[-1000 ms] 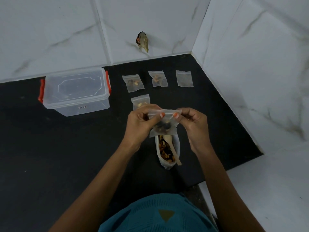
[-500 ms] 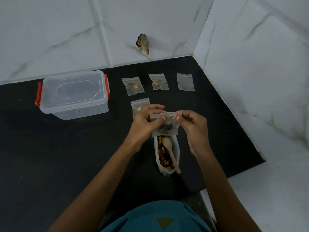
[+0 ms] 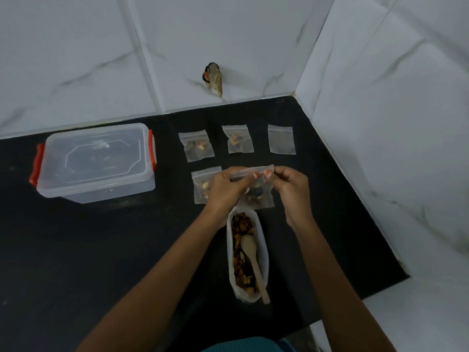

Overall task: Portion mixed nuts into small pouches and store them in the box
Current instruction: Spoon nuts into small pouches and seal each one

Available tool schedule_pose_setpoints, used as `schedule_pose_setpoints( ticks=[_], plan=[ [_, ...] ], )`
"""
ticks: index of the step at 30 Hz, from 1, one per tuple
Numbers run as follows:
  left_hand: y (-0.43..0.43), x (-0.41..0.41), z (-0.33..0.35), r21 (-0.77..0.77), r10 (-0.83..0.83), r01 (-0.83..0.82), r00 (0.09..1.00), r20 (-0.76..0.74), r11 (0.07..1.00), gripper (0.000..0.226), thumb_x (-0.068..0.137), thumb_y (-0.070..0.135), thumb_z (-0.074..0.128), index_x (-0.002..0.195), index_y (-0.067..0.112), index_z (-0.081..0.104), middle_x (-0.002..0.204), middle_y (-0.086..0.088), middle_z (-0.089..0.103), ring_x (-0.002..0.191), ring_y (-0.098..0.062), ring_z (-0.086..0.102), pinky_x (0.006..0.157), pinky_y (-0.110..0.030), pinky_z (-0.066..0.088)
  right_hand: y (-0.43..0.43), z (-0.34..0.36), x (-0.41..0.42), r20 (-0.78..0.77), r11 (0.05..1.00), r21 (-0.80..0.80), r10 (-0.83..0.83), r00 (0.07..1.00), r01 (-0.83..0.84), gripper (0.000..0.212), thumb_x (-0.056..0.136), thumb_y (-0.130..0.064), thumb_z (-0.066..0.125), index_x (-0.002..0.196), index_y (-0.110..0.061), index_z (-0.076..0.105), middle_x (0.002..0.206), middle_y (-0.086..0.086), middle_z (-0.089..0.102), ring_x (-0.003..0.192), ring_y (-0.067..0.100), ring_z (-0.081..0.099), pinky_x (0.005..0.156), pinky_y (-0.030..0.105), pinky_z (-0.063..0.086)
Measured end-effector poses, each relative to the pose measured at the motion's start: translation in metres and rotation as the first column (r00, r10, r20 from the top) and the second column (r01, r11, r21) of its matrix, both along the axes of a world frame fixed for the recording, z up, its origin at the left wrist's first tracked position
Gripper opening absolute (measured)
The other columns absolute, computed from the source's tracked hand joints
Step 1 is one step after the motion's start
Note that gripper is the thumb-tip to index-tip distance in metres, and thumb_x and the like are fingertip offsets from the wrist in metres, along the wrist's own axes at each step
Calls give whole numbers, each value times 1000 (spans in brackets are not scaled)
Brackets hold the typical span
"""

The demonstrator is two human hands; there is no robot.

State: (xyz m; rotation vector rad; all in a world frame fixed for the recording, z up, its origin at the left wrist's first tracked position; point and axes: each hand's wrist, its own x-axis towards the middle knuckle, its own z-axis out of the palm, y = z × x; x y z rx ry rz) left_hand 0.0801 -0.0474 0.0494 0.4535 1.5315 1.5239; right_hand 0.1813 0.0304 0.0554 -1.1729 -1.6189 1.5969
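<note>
both hands are pinched on the top strip of a small clear plastic zip pouch with a dark clump of nuts in its lower half [image 3: 258,196]. the left hand [image 3: 224,186] has a narrow grip on the left part of the strip, and the right hand [image 3: 291,191] has a narrow grip on the right part, with the thumbs nearly meeting at the middle. the pouch hangs just above the black stone counter [image 3: 101,250], over the far end of the open white plastic bag of mixed nuts [image 3: 247,252].

the likely trouble is a seal that only half closes: if the thumbs skip a stretch of the strip, nuts could spill once the pouch is laid flat or dropped in the box. tugging the two ends apart rather than pressing could also reopen it. a forearm swinging back could knock the open bag, which lies on its side with the pale wooden spoon [image 3: 253,262] resting in it, handle sticking out over the near rim.

counted: five small pouches in all. three filled ones lie on the counter, the back-left pouch [image 3: 196,146], the back-middle pouch [image 3: 237,139] and a front-left pouch [image 3: 203,186] partly behind the left hand. one empty pouch [image 3: 281,139] lies at back right, and one is in hand. there is one clear rectangular plastic box with orange-red clips [image 3: 95,161], lid on, well left of the pouches, so none are stored yet. one bag, one spoon.
</note>
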Motion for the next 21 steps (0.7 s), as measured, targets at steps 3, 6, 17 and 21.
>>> schedule_pose_setpoints(
  ticks=[3, 6, 17, 21],
  plan=[
    [16, -12, -8, -49, -61, 63, 997, 37, 997, 18, 86, 14, 60, 104, 14, 61, 101, -4, 67, 94, -13, 65, 80, -26, 53, 24, -13, -13, 67, 999, -47, -13, 998, 16, 9, 86, -7, 58, 86, -10, 67, 83, 3, 67, 79, 10, 63, 71, 21, 52],
    [28, -24, -21, -98, 10, -8, 1000, 15, 995, 28, 86, 8, 59, 114, 11, 55, 107, -6, 64, 97, -14, 63, 81, -27, 54, 46, -31, -24, 106, 997, -60, -50, 993, 56, 13, 88, -8, 58, 97, -3, 66, 85, 3, 66, 80, 12, 62, 73, 24, 51],
    [67, -40, -67, -291, 69, -164, 947, -312, 942, 27, 83, -4, 59, 109, 3, 52, 94, -5, 58, 86, -18, 59, 80, -33, 54, 85, -82, -51, 379, 991, 115, 19, 925, -68, 12, 84, -8, 63, 94, -2, 68, 84, 4, 63, 72, 7, 57, 58, 7, 43],
    [71, -44, -78, -353, -60, -149, 854, -516, 924, 27, 82, 1, 62, 108, 8, 56, 116, -10, 54, 96, -17, 57, 84, -25, 48, 93, -87, -52, 411, 986, 145, 16, 911, -82, 18, 83, -6, 64, 101, 0, 66, 95, 11, 66, 83, 12, 58, 66, 10, 42]
  ],
)
